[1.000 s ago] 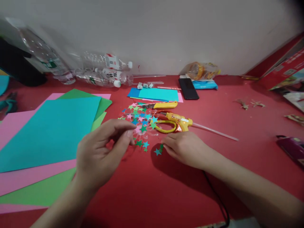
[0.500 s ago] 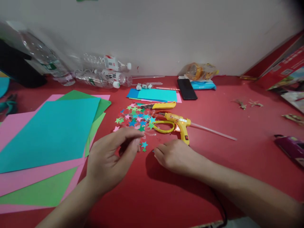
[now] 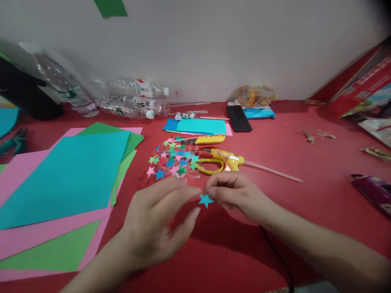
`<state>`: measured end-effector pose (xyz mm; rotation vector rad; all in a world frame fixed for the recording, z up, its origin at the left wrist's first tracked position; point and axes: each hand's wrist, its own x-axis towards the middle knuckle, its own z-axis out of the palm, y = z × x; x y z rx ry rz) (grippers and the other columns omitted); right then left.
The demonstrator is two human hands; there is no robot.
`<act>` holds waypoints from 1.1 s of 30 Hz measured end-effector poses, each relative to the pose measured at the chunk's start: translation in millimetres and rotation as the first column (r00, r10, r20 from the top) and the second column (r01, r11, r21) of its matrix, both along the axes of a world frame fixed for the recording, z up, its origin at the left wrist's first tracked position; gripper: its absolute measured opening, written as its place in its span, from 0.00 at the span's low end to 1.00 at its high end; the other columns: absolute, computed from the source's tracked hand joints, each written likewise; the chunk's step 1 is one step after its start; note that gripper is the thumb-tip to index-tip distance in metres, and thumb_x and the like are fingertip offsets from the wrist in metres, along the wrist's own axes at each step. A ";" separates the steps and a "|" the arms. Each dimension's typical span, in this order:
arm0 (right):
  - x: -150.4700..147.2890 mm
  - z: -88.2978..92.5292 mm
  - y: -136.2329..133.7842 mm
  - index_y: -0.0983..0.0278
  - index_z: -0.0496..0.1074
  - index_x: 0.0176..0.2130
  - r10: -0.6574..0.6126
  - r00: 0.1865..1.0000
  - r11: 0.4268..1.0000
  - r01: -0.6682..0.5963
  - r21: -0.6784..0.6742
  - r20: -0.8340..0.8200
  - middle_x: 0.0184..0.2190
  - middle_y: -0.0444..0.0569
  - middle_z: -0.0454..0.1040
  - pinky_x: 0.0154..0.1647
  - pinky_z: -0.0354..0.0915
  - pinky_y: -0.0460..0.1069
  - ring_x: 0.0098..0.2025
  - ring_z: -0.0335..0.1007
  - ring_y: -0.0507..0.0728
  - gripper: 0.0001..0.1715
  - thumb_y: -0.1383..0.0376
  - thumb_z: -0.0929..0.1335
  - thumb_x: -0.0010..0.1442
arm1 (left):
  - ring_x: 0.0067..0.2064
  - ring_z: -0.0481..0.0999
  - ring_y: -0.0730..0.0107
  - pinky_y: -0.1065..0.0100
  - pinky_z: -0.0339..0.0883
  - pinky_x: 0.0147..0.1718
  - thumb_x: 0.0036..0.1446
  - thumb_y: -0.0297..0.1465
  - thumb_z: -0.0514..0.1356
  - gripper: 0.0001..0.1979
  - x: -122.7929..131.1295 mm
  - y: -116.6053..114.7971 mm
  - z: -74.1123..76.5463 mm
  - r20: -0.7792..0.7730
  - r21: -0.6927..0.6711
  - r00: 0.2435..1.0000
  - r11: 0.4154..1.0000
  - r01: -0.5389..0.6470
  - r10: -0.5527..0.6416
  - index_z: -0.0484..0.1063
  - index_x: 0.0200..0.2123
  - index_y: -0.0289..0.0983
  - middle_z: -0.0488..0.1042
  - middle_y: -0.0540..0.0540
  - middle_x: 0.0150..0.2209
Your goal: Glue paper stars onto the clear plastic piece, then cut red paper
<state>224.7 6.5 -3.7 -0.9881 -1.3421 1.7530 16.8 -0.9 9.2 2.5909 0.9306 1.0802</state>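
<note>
Above the near middle of the red surface (image 3: 305, 203), a small teal paper star (image 3: 206, 200) hangs in the air between the two hands. The right hand (image 3: 241, 195) comes in from the right, and its fingers (image 3: 216, 190) are pinched together on the star's upper right point, so most of the star shows below and to the left of them. The left hand (image 3: 159, 224) comes in from the lower left. Its forefinger tip reaches the star's left point while the thumb sits lower, with a gap between the two (whether this hand also grips the star cannot be told).

Just beyond the hands lies a scatter of cut stars (image 3: 172, 159) in pink, green and blue. Beside it on the right are yellow-handled scissors (image 3: 210, 167) and a yellow glue gun (image 3: 227, 158), with its clear stick pointing away to the right. A yellow utility knife (image 3: 209, 139) lies behind those.

To the left, large sheets of teal, pink and green paper (image 3: 67, 175) overlap, and their nearest corner is close to the left wrist. The bare red stretch to the right of the right forearm is wide, reaching out to a purple object (image 3: 372, 189) at the edge of view. A black cable (image 3: 284, 264) runs under that forearm towards the near edge. Plastic bottles (image 3: 134, 106) and a dark phone (image 3: 238, 118) lie along the wall, well apart from the hands.
</note>
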 end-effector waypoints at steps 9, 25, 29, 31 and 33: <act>-1.0 3.7 -6.3 0.64 0.69 0.30 -0.010 0.999 0.994 0.005 0.107 0.046 0.17 0.37 0.61 0.17 0.49 0.42 0.18 0.51 0.46 0.11 0.61 0.66 0.62 | 0.31 0.75 0.69 0.69 0.71 0.31 0.55 0.19 0.58 0.09 7.0 -4.0 -0.4 -0.042 0.124 0.999 0.992 0.011 -0.006 0.71 0.35 0.39 0.75 0.47 0.31; 0.2 22.4 -7.9 0.63 0.70 0.29 -0.270 0.919 0.777 0.032 0.629 0.288 0.23 0.40 0.68 0.24 0.57 0.42 0.23 0.60 0.47 0.08 0.73 0.65 0.58 | 0.36 0.72 0.69 0.68 0.69 0.32 0.57 0.23 0.58 0.09 -0.9 2.7 18.3 0.093 -0.099 0.978 0.979 -0.178 0.187 0.73 0.38 0.43 0.72 0.48 0.36; 0.1 37.4 6.7 0.62 0.70 0.27 -0.274 0.882 0.788 -0.023 0.615 0.383 0.22 0.41 0.68 0.22 0.56 0.43 0.23 0.60 0.49 0.09 0.72 0.65 0.57 | 0.43 0.72 0.64 0.62 0.68 0.40 0.55 0.25 0.60 0.08 -11.7 9.7 14.3 -0.015 -0.133 0.960 0.951 -0.280 0.281 0.75 0.36 0.43 0.70 0.47 0.41; -3.1 39.6 12.9 0.62 0.70 0.28 -0.247 0.866 0.778 -0.089 0.621 0.434 0.23 0.41 0.69 0.23 0.56 0.43 0.24 0.61 0.49 0.09 0.72 0.65 0.57 | 0.43 0.72 0.63 0.60 0.67 0.40 0.54 0.27 0.61 0.06 -11.1 10.4 10.1 -0.062 -0.122 0.952 0.945 -0.305 0.299 0.76 0.35 0.42 0.69 0.46 0.41; -6.8 38.1 16.7 0.62 0.70 0.29 -0.226 0.854 0.748 -0.156 0.645 0.469 0.24 0.39 0.69 0.25 0.56 0.43 0.24 0.61 0.48 0.08 0.73 0.65 0.56 | 0.41 0.71 0.63 0.60 0.67 0.38 0.54 0.28 0.62 0.05 -7.6 9.7 6.1 -0.087 -0.107 0.944 0.940 -0.325 0.317 0.76 0.35 0.41 0.69 0.45 0.41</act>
